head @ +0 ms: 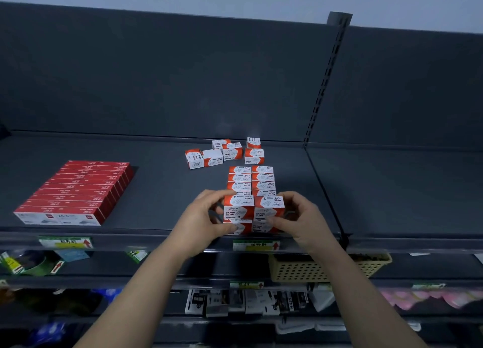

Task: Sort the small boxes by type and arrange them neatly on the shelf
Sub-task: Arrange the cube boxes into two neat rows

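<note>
On the dark shelf two rows of red-and-white paper clip boxes run from the front edge toward the back. Two boxes sit stacked on the front of the rows. My left hand grips the left stacked box from its left side. My right hand grips the right stacked box from its right side. Several loose paper clip boxes lie scattered behind the rows. A neat block of flat red staple boxes lies at the left.
A shelf upright divides this bay from the bare bay at the right. Price tags hang on the shelf's front edge. Below are a yellow perforated basket and lower shelves with packaged goods.
</note>
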A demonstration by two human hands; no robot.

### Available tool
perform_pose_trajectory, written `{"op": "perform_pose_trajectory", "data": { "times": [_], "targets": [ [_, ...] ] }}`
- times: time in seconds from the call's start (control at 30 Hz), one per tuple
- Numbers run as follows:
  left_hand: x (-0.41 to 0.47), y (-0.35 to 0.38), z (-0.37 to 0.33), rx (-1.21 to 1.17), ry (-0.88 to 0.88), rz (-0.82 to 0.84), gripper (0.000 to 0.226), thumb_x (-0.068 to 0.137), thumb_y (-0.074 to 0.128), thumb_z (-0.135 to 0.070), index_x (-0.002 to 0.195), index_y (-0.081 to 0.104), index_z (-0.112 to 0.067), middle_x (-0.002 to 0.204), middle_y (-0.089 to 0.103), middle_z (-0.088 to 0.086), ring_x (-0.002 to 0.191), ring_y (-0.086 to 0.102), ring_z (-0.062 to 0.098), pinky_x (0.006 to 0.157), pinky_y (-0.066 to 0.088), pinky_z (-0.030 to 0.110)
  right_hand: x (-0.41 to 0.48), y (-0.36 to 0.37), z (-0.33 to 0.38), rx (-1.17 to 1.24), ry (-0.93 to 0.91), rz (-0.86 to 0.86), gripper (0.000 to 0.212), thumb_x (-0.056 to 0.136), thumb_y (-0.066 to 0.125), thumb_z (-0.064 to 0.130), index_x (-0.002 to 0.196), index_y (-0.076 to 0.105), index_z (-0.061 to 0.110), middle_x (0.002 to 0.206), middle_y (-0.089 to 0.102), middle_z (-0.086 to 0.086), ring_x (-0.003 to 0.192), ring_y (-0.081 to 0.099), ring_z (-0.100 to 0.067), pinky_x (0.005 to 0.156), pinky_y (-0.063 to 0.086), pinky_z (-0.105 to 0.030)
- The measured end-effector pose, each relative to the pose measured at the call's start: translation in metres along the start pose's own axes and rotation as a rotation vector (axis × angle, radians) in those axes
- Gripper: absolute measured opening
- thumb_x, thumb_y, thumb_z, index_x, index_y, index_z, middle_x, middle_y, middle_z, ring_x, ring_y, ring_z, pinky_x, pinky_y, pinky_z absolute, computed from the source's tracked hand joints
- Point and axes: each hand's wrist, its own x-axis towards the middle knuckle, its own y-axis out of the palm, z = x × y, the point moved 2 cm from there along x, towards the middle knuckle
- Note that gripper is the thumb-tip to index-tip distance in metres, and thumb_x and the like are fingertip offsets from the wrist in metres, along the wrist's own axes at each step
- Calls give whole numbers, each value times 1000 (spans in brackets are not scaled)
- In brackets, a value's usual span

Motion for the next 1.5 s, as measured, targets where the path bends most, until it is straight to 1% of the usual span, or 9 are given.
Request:
{"op": "perform_pose_trajectory", "data": {
  "times": [0.27,0.6,0.7,0.8,0.97,1.1,1.2,1.3,1.5],
  "targets": [
    [4,-4,-3,-56,-15,32,45,66,85,-15,100,66,-38,100,62,-3,85,63,17,72,55,22,0,0,-3,-17,5,-28,36,74,80,8,102,64,25,96,72,3,91,68,-15,82,58,-36],
    [10,-14,-3,-37,-38,62,50,61,87,-25,104,66,-39,93,64,-1,84,64,14,77,55,23,3,-7,0,-27,-44,-30,44,65,86,19,103,65,28,97,70,1,91,64,-15,79,56,-31],
    [14,-24,-8,-120,-17,-4,50,61,81,-39,107,68,-28,92,64,-2,80,59,8,77,51,15,8,-14,10,39,-85,-47,46,62,82,36,104,66,26,98,68,1,92,61,-16,83,54,-31],
    [26,-38,-11,-167,18,-102,31,78,71,-34,105,69,-20,92,67,1,81,58,5,74,45,7,22,-17,24,99,-79,-70,28,82,68,25,109,64,18,103,68,6,95,62,-4,78,50,-17],
    [66,-56,6,28,-10,-308,12,88,66,-23,100,66,-20,87,65,-2,73,56,8,67,44,16,69,-22,30,-198,-50,-116,25,95,56,23,119,61,20,110,63,13,102,57,0,85,45,-18],
    [104,-71,33,316,-181,-338,32,89,60,-28,120,57,-18,117,58,8,103,57,24,86,45,33,115,-23,29,-369,-28,-87,39,96,54,25,134,52,18,130,57,4,115,51,-8,89,40,-21],
    [122,-74,42,412,-369,-275,53,93,54,-36,136,39,-10,142,35,17,128,37,38,103,33,41,146,-20,26,-431,16,-43,49,95,55,26,142,43,17,140,50,0,127,46,-13,93,37,-24],
    [137,-71,48,433,-463,-220,59,91,54,-45,137,35,-12,144,28,18,130,32,38,104,32,42,172,-16,20,-487,55,4,53,94,59,26,143,40,17,142,48,0,127,47,-15,95,38,-26],
    [148,-68,61,404,-445,-214,68,77,72,-49,132,45,-20,133,45,11,122,42,31,100,41,44,202,-13,5,-400,97,126,42,86,70,23,125,55,21,116,65,5,100,63,-9,82,52,-29]
  ]
}}
